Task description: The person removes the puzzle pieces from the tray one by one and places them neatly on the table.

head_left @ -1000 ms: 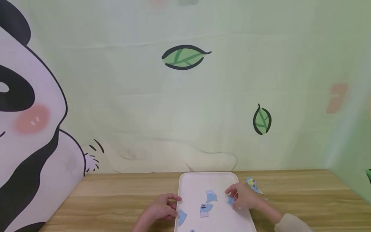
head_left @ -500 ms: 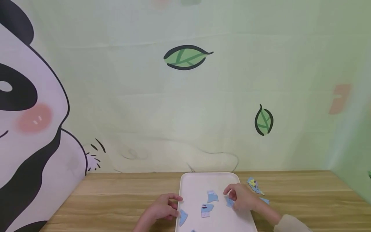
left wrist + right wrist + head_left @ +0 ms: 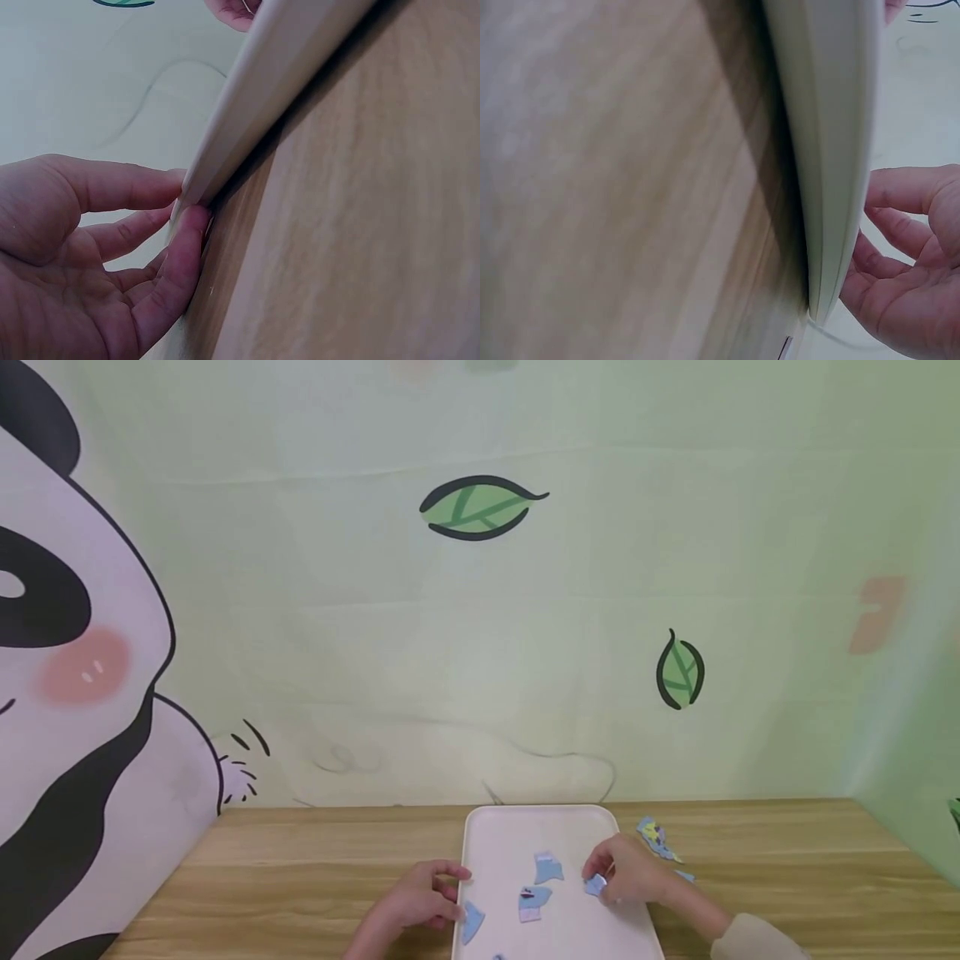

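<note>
Tipped up from its flatter lie, the blue piece [image 3: 595, 884] now sits pinched between the thumb and curled-in fingers of my right hand [image 3: 628, 868], so it's in my grasp, low over the right side of the tray [image 3: 536, 828]. My left hand [image 3: 422, 893] stays loosely bent, thumb and fingertips touching the tray's left edge. The sock-shaped piece [image 3: 548, 867] and two-tone piece [image 3: 533, 903] lie unmoved; so does the yellow-printed piece [image 3: 656, 839] on the table [image 3: 330, 852].

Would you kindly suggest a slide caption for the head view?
Left hand holds the edge of a white tray; right hand pinches a blue puzzle piece over it.
</note>
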### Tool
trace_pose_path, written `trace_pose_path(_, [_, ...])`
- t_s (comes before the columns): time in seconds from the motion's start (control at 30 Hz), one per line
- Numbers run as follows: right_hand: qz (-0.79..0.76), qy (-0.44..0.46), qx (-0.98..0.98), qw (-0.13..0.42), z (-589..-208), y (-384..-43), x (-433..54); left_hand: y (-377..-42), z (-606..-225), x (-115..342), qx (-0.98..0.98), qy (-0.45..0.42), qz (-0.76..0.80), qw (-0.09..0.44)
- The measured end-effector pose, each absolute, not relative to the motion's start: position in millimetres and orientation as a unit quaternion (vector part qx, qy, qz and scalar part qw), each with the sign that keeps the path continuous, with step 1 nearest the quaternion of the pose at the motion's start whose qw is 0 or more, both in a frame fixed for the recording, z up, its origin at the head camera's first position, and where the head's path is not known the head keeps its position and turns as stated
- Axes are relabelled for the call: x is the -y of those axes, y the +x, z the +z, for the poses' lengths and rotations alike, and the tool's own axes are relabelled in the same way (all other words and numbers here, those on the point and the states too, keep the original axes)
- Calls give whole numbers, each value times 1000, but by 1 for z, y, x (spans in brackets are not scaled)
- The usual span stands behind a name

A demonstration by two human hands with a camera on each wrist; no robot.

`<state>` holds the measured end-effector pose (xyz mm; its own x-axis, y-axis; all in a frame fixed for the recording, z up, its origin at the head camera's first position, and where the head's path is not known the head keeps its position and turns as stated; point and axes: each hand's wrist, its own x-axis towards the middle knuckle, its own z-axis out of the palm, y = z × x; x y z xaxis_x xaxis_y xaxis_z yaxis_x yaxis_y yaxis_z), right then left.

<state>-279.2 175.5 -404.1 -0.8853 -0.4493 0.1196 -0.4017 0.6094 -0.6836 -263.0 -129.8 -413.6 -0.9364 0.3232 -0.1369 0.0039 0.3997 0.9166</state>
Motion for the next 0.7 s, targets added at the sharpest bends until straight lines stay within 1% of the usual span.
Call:
trace_pose_path(0.37, [-424,-242,-871,64,-406,-279,-186,-261,-417,129,-821,103,541,150])
trace_pose_path(0.5, [-453,-248,-854,61,-400,-276,-194,-261,-416,130,-821,104,542,148])
trace_pose_path(0.6, [-457,-257,-850,48,-394,-273,-202,-262,-415,130,-822,102,540,148])
trace_pose_path(0.7, [-470,-243,-847,56,-389,-269,-210,-263,-414,130,-823,103,538,148])
